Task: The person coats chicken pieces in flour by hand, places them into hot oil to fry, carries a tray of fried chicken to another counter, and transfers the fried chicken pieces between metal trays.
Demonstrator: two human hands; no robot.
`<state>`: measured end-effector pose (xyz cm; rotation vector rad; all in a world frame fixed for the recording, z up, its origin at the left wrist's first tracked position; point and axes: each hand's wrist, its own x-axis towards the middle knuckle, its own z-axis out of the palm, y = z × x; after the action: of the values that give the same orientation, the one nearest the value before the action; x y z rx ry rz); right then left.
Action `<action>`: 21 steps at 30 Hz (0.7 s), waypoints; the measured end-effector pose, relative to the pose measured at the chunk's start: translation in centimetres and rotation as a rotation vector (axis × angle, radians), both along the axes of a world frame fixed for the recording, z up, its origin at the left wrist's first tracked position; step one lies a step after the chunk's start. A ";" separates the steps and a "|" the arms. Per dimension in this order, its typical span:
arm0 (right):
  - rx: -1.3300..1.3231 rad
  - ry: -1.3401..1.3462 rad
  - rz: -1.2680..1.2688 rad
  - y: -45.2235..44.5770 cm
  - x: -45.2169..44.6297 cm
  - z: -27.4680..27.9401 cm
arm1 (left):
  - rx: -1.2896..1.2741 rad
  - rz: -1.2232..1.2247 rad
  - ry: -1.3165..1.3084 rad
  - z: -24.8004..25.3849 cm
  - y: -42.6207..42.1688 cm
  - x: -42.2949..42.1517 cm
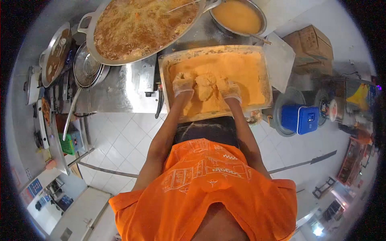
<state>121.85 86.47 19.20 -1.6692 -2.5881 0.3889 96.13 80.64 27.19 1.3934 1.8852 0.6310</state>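
A wide tray [163, 72] of orange-tinted flour lies in front of me. Lumpy flour-coated pieces [206, 85], which look like battered meat, sit in its middle between my hands. Clear plastic gloves dusted with flour cover both hands. My left hand [183, 83] is at the left of the pieces, its fingers curled in; what they hold, if anything, is hidden by the coating. On the other side, my right hand [230, 89] has its fingers closed against a coated lump beside the middle piece. Flour hides where fingers end and lump begins.
A large pan of bubbling oil [140, 28] stands at upper left, a bowl of orange liquid [237, 17] behind the tray. Strainers [87, 66] with a long handle lie left on the steel counter [120, 86]. A blue cooler [299, 119] and cardboard box [309, 48] are rightward.
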 end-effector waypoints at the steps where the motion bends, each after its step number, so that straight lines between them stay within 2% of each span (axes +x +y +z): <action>1: -0.093 -0.058 -0.024 0.2 0.0 -0.6 | -0.170 -0.289 0.703 0.4 0.1 -1.0; 2: -0.185 -0.111 -0.049 0.4 -0.3 -0.8 | -0.007 -0.130 0.502 -2.1 -0.4 -1.9; 3: -0.193 -0.116 -0.034 0.3 -0.6 0.2 | 0.151 0.025 0.296 -6.6 -1.3 -2.7; 5: -0.211 -0.125 -0.003 -0.2 -1.8 5.2 | 0.312 0.205 0.001 -8.4 -2.1 -4.1; 6: -0.143 -0.103 -0.086 0.1 -3.0 7.3 | 0.318 0.230 -0.083 -6.7 -2.9 -4.8; 8: -0.006 -0.058 -0.252 0.2 -5.3 11.4 | 0.283 0.133 0.088 -1.9 -2.6 -6.3; 9: -0.041 -0.062 -0.217 -0.1 -6.2 13.2 | 0.243 0.011 0.342 1.3 -1.9 -6.7; 11: -0.109 -0.072 -0.145 -1.6 -7.3 15.8 | 0.423 -0.089 0.470 2.3 -2.9 -6.1; 13: 0.072 0.112 -0.119 -2.2 -3.5 10.4 | 0.872 -0.009 0.203 0.4 -5.1 -4.0; 14: 0.169 0.203 -0.087 -2.0 -1.9 8.2 | 0.639 -0.111 0.313 1.2 -5.5 -3.4; 16: 0.228 0.134 0.038 -3.7 -2.4 8.6 | 0.145 -0.285 0.511 3.5 -5.8 -3.7; 19: 0.135 -0.035 0.117 -5.9 -1.2 10.6 | 0.581 0.009 -1.187 2.3 -8.4 -3.0; 20: 0.149 -0.064 0.163 -6.4 -1.2 10.7 | 0.807 -0.061 -0.429 0.7 -9.4 -2.9; 21: 0.262 -0.095 0.204 -6.8 -0.7 10.7 | 0.893 -0.108 0.357 -0.1 -10.2 -2.3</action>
<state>121.14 79.67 29.91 -1.3768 -2.7426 -0.0263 93.85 70.46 27.06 2.2657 1.8349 1.3407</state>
